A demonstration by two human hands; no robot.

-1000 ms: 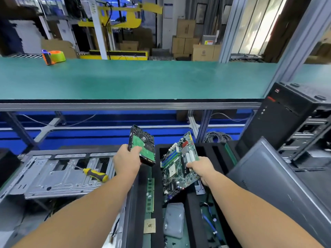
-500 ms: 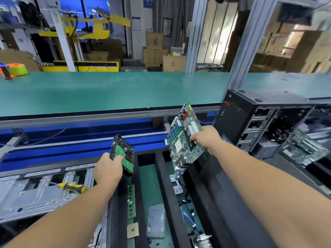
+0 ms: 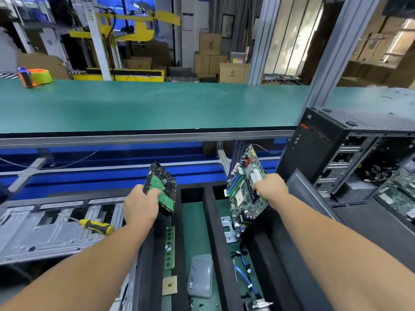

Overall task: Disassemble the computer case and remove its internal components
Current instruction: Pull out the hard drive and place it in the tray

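- Head view: a person's left hand holds a hard drive upright, fingers clamped on its edge, circuit side facing the camera, above a black divided tray.
- The right hand grips a motherboard, fingers clamped on its right edge; it stands tilted over the tray's right compartment.
- In the tray lie a RAM stick, a CPU, a clear bag, a metal bracket and blue cables.
- At left, a screwdriver rests on a bare metal chassis.
- At right, an opened black case stands by the green tabletop, another board beside it.
- A tape dispenser sits far left on the tabletop.
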